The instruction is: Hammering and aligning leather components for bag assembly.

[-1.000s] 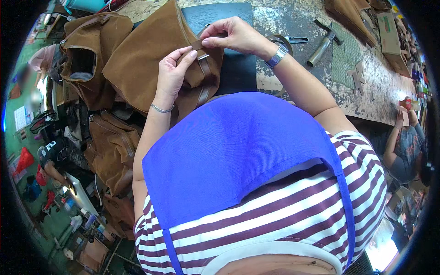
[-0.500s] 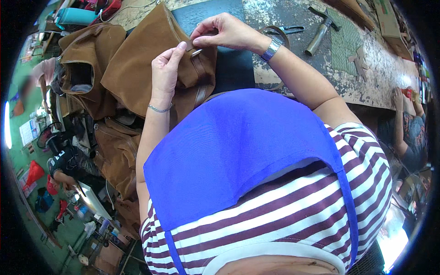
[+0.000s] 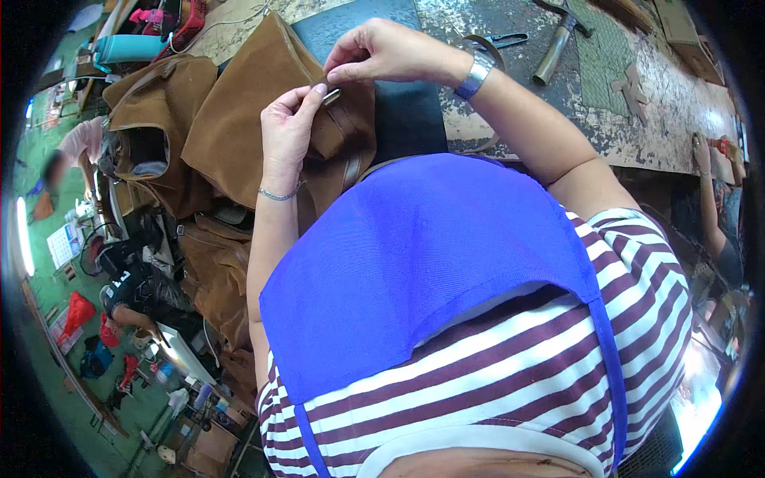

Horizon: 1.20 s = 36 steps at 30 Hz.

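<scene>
Brown suede bag (image 3: 263, 119) lies on the far part of the worktop (image 3: 653, 103), partly over a dark mat (image 3: 406, 119). Both hands meet at a small metal piece (image 3: 332, 96) on its strap (image 3: 344, 139); the piece is mostly hidden by fingertips, and what it is cannot be made out. Left hand (image 3: 287, 131) pinches the strap end, and right hand (image 3: 382, 54) has thumb and forefinger closed on the metal piece. A blue apron (image 3: 430, 263) hides the near edge of the worktop. More brown bags (image 3: 151, 119) sit left. Farther right lie a hammer (image 3: 554, 52) and a green mat (image 3: 606, 56). Compared with a second ago, the hands sit slightly higher and the strap end is raised.
</scene>
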Each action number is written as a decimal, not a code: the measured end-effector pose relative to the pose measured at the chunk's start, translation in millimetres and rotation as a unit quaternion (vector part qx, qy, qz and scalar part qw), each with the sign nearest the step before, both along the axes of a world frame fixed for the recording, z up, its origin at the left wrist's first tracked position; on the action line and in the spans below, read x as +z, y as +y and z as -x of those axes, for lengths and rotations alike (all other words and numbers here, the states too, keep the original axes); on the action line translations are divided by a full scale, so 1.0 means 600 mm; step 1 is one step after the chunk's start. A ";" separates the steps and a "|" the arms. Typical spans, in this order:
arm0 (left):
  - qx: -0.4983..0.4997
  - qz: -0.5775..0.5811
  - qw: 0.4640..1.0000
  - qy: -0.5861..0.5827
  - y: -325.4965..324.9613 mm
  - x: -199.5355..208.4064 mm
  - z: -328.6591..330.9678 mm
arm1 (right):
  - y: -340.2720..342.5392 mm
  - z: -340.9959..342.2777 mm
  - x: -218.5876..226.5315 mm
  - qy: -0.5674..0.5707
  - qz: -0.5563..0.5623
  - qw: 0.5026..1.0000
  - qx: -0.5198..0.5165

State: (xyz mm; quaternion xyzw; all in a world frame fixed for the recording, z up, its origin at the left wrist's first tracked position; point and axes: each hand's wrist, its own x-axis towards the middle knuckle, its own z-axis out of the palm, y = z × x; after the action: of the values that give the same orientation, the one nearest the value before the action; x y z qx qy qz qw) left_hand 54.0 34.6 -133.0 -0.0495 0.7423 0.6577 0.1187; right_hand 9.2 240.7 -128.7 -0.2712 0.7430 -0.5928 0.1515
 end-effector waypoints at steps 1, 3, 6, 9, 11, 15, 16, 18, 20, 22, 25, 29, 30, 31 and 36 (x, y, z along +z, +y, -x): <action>-0.007 0.013 1.000 0.005 -0.002 0.001 0.000 | 0.002 0.005 0.020 -0.018 -0.059 0.998 0.022; -0.021 0.007 1.000 0.013 0.003 0.008 -0.001 | 0.001 0.020 0.045 -0.038 -0.113 0.992 0.036; -0.021 -0.012 1.000 0.006 -0.003 0.010 -0.003 | -0.003 0.033 0.078 0.027 -0.201 0.977 0.068; -0.006 -0.031 0.999 -0.012 -0.014 0.004 -0.005 | 0.017 0.036 0.129 0.065 -0.224 0.964 0.124; -0.007 -0.037 0.999 -0.017 -0.018 0.003 -0.005 | 0.011 0.040 0.093 0.065 -0.196 0.975 0.087; -0.011 -0.064 0.998 -0.020 -0.018 0.005 -0.006 | 0.003 0.044 0.036 0.053 -0.154 0.983 0.090; -0.007 -0.068 0.997 -0.023 -0.016 0.006 -0.007 | 0.000 0.043 0.024 0.005 -0.168 0.982 0.087; -0.006 -0.080 0.996 -0.027 -0.018 0.003 -0.008 | 0.001 0.039 0.005 -0.019 -0.135 0.986 0.093; -0.003 -0.092 0.995 -0.031 -0.020 0.004 -0.011 | 0.001 0.031 -0.006 -0.039 -0.093 0.990 0.093; -0.007 -0.101 0.994 -0.043 -0.017 0.007 -0.010 | 0.002 0.025 -0.003 -0.069 -0.092 0.989 0.092; -0.010 -0.068 0.997 -0.037 -0.015 0.009 -0.010 | 0.001 0.021 -0.008 -0.097 -0.082 0.988 0.089; -0.017 -0.080 0.995 -0.048 -0.021 0.009 -0.007 | -0.002 0.022 -0.009 -0.104 -0.058 0.987 0.104; -0.023 -0.086 0.995 -0.051 -0.024 0.010 -0.006 | -0.004 0.022 -0.010 -0.104 -0.057 0.987 0.105; -0.028 -0.092 0.994 -0.054 -0.027 0.011 -0.005 | -0.006 0.023 -0.011 -0.105 -0.053 0.987 0.111; -0.048 -0.060 0.997 -0.013 -0.029 0.016 0.001 | -0.005 0.030 -0.002 -0.106 -0.059 0.983 0.135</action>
State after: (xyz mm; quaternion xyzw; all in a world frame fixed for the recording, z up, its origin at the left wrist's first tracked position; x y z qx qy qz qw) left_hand 53.6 17.2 -123.3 -0.0148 0.7013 0.6939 0.1626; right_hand -8.9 237.6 -129.6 -0.2951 0.7128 -0.5476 0.3241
